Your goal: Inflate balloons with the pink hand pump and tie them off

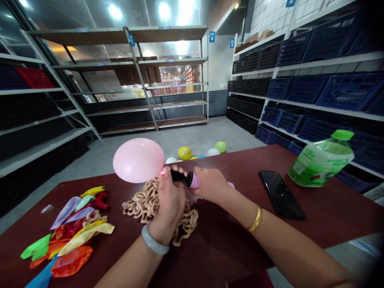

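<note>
A pale pink balloon [138, 160], swollen with air, points away to the left from my hands. My left hand [171, 192] is closed where the balloon's neck meets the black front of a hand balloon pump [195, 181]. The pump's pink body sits in my closed right hand [211, 183], and a pink end shows past it. Below my left hand lies a heap of beige twisted strings [141, 203], perhaps rubber bands. Uninflated balloons [81, 236] in several colours are piled at the left of the table.
On the dark red table [237, 224], a black phone [281, 195] and a green-capped bottle [322, 160] stand to the right. Inflated balloons [185, 153] lie on the floor past the far edge. Shelves [171, 106] and blue crates [348, 93] line the room.
</note>
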Tool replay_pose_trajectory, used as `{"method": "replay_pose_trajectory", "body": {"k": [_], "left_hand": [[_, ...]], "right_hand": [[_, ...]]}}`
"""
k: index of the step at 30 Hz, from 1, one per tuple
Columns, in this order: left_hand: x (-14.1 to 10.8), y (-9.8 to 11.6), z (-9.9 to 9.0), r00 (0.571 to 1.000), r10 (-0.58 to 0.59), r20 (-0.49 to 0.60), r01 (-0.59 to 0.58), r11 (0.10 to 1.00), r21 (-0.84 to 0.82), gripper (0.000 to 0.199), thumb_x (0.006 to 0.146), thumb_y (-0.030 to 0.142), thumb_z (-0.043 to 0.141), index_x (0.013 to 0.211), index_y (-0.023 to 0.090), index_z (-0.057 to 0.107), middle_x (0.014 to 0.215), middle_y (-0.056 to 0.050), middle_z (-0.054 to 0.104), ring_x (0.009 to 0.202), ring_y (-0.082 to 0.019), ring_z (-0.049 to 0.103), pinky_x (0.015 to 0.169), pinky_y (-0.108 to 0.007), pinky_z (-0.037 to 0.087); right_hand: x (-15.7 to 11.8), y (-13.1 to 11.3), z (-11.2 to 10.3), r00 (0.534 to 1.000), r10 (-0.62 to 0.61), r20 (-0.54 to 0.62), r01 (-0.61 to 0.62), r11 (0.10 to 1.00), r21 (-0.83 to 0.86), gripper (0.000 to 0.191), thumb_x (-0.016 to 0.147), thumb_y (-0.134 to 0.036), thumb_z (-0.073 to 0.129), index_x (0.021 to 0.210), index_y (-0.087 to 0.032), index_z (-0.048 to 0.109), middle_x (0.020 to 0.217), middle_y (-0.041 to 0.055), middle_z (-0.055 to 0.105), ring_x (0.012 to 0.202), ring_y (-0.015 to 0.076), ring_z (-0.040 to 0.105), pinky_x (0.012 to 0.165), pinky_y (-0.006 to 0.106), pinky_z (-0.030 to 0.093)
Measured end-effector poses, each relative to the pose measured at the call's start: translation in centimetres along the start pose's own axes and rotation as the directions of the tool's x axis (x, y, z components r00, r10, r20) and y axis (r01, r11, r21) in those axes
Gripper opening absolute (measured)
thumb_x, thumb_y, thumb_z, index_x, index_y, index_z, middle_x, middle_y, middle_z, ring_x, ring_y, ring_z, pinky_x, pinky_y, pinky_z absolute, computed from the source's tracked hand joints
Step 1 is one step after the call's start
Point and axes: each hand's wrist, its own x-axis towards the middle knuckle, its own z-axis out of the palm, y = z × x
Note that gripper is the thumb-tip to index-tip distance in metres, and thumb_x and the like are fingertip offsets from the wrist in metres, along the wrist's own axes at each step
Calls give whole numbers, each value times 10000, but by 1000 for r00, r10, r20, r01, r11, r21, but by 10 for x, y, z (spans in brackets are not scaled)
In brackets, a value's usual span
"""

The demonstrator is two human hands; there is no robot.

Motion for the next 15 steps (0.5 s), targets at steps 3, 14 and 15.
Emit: {"method": "replay_pose_trajectory", "body": {"k": [3,14,15], "left_hand": [[2,2,1,1000,-18,-10,18,1000,22,203,813,261,722,825,187,533,800,-2,553,730,-134,561,717,-288,489],[69,74,-43,977,166,-135,-158,985,65,161,822,179,641,801,194,482,717,11,540,671,-143,565,644,-286,486],[70,74,-44,975,173,-138,-166,984,62,161,820,175,640,803,195,481,717,12,542,672,-142,565,643,-284,484]], "right_hand": [[0,-5,0,1000,16,24,-16,1000,14,366,871,-511,516,1036,-188,561,933,109,719,854,285,701,699,341,476],[17,23,4,995,7,100,-2,999,-49,375,869,-489,540,1084,-184,575,1075,129,717,951,300,690,760,352,468],[17,26,5,995,8,97,-2,998,-58,363,866,-482,544,1075,-186,574,1062,124,720,942,301,692,754,351,469]]}}
